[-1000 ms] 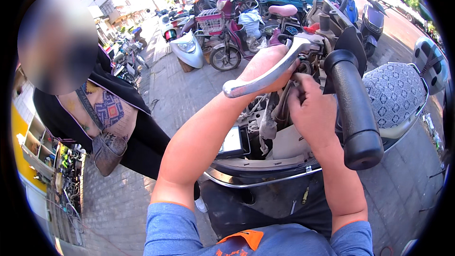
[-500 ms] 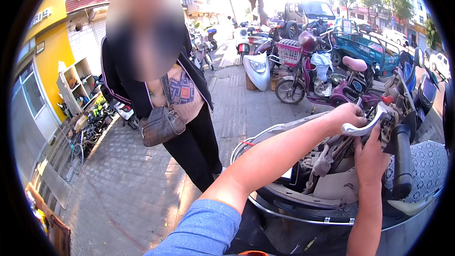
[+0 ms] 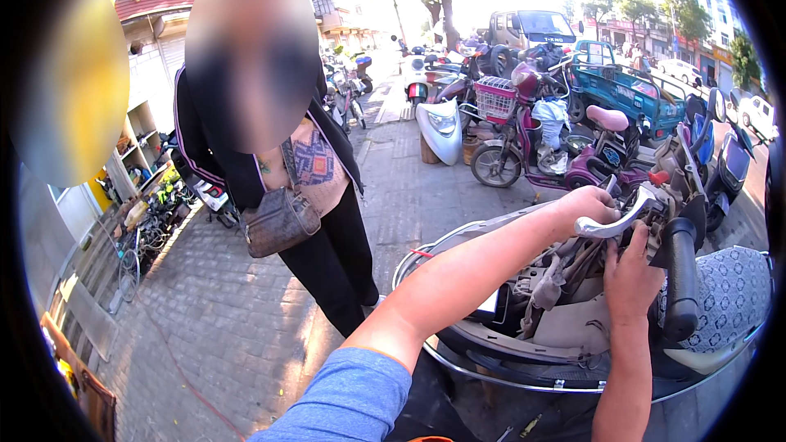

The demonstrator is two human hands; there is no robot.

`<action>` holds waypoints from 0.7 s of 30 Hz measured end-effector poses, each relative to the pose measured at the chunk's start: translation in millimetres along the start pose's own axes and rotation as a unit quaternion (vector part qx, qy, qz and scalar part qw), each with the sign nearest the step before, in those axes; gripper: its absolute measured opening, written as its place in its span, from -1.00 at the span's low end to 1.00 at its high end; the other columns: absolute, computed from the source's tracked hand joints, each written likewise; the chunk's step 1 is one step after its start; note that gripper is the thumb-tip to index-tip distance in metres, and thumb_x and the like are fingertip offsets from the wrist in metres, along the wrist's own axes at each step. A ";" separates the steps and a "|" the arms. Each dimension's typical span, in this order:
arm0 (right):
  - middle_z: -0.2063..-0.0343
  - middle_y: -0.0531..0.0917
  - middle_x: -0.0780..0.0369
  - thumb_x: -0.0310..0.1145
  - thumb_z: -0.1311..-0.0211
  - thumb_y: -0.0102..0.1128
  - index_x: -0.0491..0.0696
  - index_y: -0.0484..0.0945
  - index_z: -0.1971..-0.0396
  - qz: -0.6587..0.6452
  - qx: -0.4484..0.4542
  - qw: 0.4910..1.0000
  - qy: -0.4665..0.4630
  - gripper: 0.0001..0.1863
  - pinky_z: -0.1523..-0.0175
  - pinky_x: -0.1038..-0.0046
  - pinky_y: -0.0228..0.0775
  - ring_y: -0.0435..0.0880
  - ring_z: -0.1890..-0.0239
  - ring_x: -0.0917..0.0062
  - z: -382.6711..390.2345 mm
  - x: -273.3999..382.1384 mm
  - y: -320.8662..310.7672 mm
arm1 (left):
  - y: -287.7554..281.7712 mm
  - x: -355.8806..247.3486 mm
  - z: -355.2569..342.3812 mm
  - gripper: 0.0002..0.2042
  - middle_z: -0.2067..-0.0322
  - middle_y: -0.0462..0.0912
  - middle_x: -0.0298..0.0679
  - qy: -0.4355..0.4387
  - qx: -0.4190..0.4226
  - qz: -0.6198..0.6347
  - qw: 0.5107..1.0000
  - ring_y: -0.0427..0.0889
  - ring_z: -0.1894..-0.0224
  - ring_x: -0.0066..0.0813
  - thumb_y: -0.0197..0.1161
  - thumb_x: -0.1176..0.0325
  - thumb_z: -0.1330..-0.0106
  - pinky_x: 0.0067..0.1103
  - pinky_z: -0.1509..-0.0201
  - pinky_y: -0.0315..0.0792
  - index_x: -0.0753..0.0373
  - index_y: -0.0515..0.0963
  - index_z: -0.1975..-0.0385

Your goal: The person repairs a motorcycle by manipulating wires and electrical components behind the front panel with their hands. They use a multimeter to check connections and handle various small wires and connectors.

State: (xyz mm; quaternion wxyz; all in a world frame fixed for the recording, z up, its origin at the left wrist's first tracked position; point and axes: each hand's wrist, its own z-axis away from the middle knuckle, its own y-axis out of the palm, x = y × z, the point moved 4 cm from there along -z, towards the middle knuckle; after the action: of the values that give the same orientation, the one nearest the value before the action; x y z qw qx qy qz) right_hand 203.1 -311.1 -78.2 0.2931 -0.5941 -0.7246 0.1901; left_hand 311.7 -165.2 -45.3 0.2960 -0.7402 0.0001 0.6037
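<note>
In front of me on the right stands a scooter with its front opened up and cables (image 3: 550,282) bared. My left hand (image 3: 591,206) is closed at the handlebar, just behind the silver brake lever (image 3: 614,223); what its fingers hold is hidden. Below that lever, my right hand (image 3: 634,282) reaches up among the handlebar parts, thumb and index finger bent around something too small to make out. Beside it is the black handlebar grip (image 3: 679,278). A pale cover panel (image 3: 577,329) lies under the cables.
A person with a brown shoulder bag (image 3: 282,221) stands ahead on the left. Beyond the scooter are a purple electric bike (image 3: 565,155), a white fairing (image 3: 442,131) and a blue cargo tricycle (image 3: 630,94). The patterned seat (image 3: 729,299) is at right.
The view has shifted slightly, so the scooter sits a little further left and lower. Both hands stay at the brake lever; the right index finger has shifted slightly under it.
</note>
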 end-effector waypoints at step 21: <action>0.22 0.80 0.14 -0.29 -0.43 0.32 -0.13 0.72 0.00 -0.576 0.085 0.802 0.130 -0.72 0.10 0.35 0.65 0.82 0.22 0.38 -6.7 -33.0 3.3 | 11.5 4.4 -0.1 -0.83 0.26 0.72 -0.39 0.009 -0.003 0.096 0.995 0.50 0.50 -0.77 0.29 0.25 -0.54 -0.74 0.49 0.38 0.19 0.65 0.06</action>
State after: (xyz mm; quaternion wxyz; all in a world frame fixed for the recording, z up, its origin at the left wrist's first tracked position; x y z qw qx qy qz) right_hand 214.0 -342.9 -81.8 0.4896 -0.0587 -0.8694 -0.0321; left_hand 308.9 -173.2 -54.4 0.2350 -0.7431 0.0721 0.6224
